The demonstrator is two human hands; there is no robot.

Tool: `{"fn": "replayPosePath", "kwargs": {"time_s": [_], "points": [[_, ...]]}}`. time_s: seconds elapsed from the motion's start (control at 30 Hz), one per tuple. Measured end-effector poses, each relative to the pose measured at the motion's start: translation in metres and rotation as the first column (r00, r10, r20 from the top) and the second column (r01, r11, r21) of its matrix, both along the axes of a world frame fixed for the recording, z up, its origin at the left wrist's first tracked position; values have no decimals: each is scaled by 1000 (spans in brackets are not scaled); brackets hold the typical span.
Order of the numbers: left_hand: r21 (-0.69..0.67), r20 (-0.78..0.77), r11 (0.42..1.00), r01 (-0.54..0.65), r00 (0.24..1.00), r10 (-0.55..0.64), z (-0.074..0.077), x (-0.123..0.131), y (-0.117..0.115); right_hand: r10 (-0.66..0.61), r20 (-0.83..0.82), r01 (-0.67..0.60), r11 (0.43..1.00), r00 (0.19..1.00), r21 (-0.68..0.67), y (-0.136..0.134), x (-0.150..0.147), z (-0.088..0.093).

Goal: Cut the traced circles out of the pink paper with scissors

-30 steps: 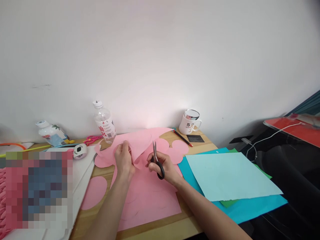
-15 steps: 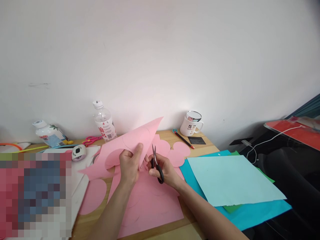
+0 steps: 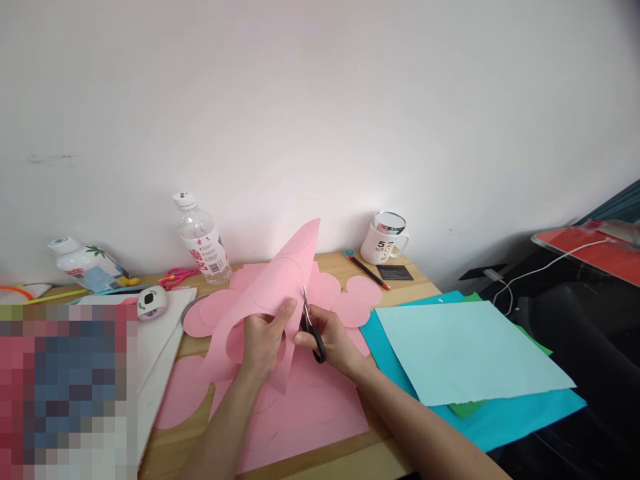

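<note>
My left hand (image 3: pixel 265 340) grips a curled sheet of pink paper (image 3: pixel 273 277), thumb on top, fingers reaching through a cut-out in it. Curved pencil lines run over the raised sheet. In my right hand (image 3: pixel 333 340) are black-handled scissors (image 3: pixel 317 341), their blades pointing up at the sheet's right edge. Whether the blades are cutting into the paper I cannot tell. Below both hands lies another pink sheet (image 3: pixel 305 433) with faint pencil marks. Cut pink paper shapes with rounded edges (image 3: pixel 185 393) lie to the left, and more sit behind my right hand.
A plastic bottle (image 3: pixel 203 247) and a white mug (image 3: pixel 383 243) stand by the wall. Near the mug are a black pencil (image 3: pixel 367 270) and a dark card (image 3: pixel 395 273). Pink scissors (image 3: pixel 177 277) lie at the back left. Light blue paper (image 3: pixel 470 353) tops coloured sheets at right.
My left hand has turned the pink sheet, so its left side now curls downward. The scissors have come up against the sheet's right edge. The view has shifted slightly.
</note>
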State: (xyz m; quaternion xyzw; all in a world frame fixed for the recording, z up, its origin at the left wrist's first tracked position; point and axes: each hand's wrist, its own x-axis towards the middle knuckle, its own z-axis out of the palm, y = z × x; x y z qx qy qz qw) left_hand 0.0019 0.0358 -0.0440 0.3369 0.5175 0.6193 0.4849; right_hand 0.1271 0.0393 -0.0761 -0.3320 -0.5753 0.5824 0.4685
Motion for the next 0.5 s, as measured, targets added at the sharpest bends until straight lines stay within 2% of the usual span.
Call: {"fn": "replayPosePath", "kwargs": {"time_s": [0.1,0.23,0.43,0.5], "points": [[18,-26,997,76,997,-75,0,0,1,-56,27,56,998,998,-23,-3,-3,-2],[2,-100,1000,-12,995,12,1,0,1,-80,8,80,996,997,-40,-3,-5,-4],[-49,-349,996,-76,936,54,-8,-1,-1,28,-112,-39,995,993,-92,-1,2,3],[-19,-404,995,-101,911,84,-10,-1,-2,45,-125,-60,991,991,-118,-2,5,6]]}}
